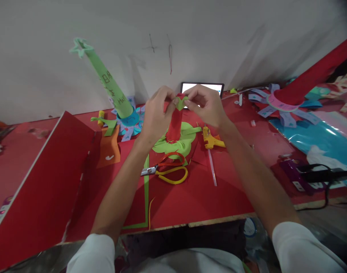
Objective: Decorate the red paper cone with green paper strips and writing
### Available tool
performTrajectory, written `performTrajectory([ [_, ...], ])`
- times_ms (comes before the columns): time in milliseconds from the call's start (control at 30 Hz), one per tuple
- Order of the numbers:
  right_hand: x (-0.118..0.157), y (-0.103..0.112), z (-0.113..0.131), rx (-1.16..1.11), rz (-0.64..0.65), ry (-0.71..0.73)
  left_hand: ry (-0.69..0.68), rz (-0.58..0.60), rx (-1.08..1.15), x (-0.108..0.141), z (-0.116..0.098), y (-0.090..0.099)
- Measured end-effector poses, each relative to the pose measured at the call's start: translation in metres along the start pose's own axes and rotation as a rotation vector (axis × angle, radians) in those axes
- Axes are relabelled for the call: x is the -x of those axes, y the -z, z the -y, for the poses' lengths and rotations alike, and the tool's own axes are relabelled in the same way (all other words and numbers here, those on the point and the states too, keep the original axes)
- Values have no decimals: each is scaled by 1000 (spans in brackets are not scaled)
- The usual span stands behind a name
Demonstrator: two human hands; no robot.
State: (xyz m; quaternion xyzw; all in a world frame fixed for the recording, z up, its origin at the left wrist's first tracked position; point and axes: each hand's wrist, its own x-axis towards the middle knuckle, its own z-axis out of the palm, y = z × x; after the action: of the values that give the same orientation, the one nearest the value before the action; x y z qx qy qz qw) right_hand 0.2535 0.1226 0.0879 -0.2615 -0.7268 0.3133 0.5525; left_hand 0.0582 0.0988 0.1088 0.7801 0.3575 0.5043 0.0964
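Note:
My left hand (160, 113) and my right hand (206, 105) meet near the middle of the view. Each pinches one side of a small green heart-shaped piece (181, 103). The piece is at the top of an upright red tube (175, 125), whose base stands on a green petal-shaped base (187, 139). Whether the piece touches the tube cannot be made out. Scissors with one orange and one yellow handle (173, 181) lie open below the base. To its right is a yellow glue gun (209, 139) with a clear glue stick (212, 167).
A green cone (107, 81) with a star top stands at the left, near an orange sheet (108, 149) and a raised red board (48, 185). Behind my hands leans a tablet (219, 88). A large red tube (312, 77) and a purple box (295, 174) are at the right.

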Motion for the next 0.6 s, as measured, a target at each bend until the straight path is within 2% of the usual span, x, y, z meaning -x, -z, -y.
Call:
performTrajectory([
  [367,0,-1,5,15,26,-4,-2,-10,-65,0,0,0],
  [600,1,-5,5,57,-15,-51,-31,-23,-70,1,-1,-2],
])
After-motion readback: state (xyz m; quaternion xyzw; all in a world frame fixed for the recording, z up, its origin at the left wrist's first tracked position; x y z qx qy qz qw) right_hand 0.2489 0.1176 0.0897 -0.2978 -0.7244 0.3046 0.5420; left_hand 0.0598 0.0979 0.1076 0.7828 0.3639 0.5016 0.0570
